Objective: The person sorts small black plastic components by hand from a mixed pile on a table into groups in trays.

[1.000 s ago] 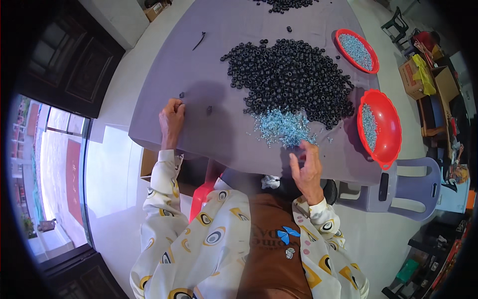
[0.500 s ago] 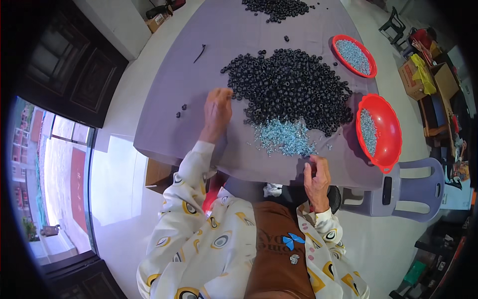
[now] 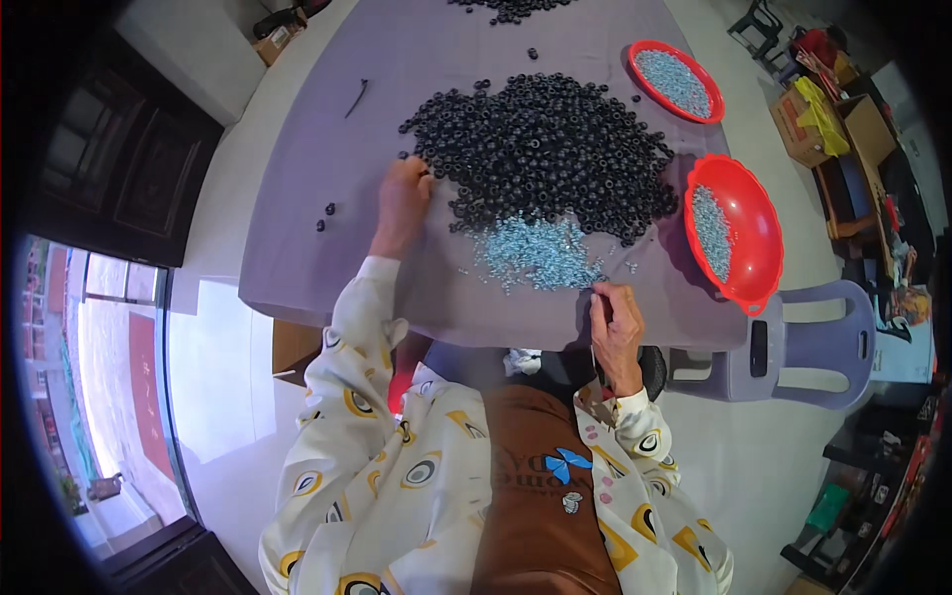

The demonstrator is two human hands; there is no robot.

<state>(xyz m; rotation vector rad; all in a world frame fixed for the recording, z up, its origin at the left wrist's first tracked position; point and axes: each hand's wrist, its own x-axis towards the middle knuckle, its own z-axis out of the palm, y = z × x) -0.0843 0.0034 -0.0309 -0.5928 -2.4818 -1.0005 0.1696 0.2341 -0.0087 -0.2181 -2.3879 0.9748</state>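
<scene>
A broad heap of small black ring-shaped beads (image 3: 545,149) lies on the cloth-covered table. Against its near edge is a smaller heap of tiny light-blue pieces (image 3: 535,253). My left hand (image 3: 402,206) is at the left edge of the black heap, fingers closed in a pinch. A dark bit that looks like one black bead shows at its fingertips. My right hand (image 3: 619,332) is by the near right edge of the blue heap, thumb and forefinger close together. Whatever they hold is too small to make out.
To the right stand a red scalloped bowl (image 3: 759,238) partly filled with blue pieces and a red plate (image 3: 642,50) of the same. A few stray beads (image 3: 325,216) and a thin black strip (image 3: 357,97) lie at left. A grey plastic chair (image 3: 823,389) stands at the table's right.
The whole view has shifted, so the table appears farther left and higher. Against the heaps, both hands stay nearly in place, the right one slightly farther right. A dark bit now shows at the left fingertips.
</scene>
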